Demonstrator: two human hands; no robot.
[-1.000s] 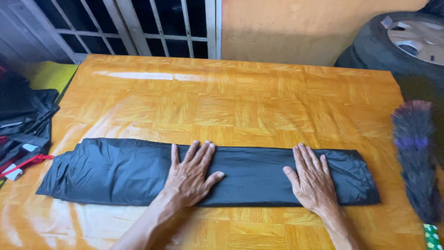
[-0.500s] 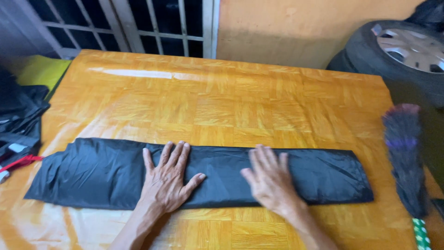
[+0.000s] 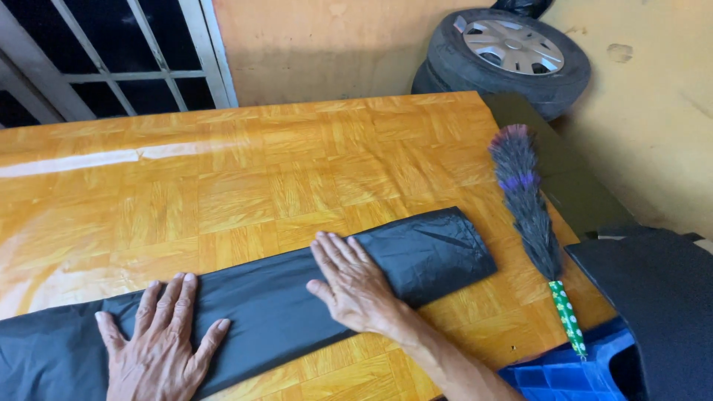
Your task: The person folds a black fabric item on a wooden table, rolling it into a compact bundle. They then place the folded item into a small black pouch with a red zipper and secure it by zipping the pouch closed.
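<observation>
Two bare hands pressed flat on a long black plastic bag (image 3: 416, 256), folded into a narrow strip across the near part of a glossy orange wooden table (image 3: 245, 178) with a parquet pattern. Strip running from the near left edge of the view, slanting slightly away toward the right, ending in a rounded end short of the table's right edge.

Left hand (image 3: 160, 345) lying palm down on the near left stretch of the strip, fingers spread and straight, thumb out to the right, gripping nothing. Right hand (image 3: 353, 282) lying palm down near the middle of the strip, fingers extended and close together, pointing far and left, also released, only resting on the plastic. Forearm trailing off toward the near right.

Just right of the bag's end, apart from it, a feather duster (image 3: 527, 204) with dark grey and purple feathers, lying along the table's right edge, its green patterned handle (image 3: 568, 315) pointing near. Beyond the duster, a dark flat board (image 3: 564, 171) beside the table. At the near right, a blue plastic crate (image 3: 564, 371) and a black sheet-like item (image 3: 653, 304) over it. At the far right, a car tyre (image 3: 512, 56) with a silver wheel cover against an orange wall (image 3: 327, 44). At the far left, a white window grille (image 3: 126, 59), dark behind.
</observation>
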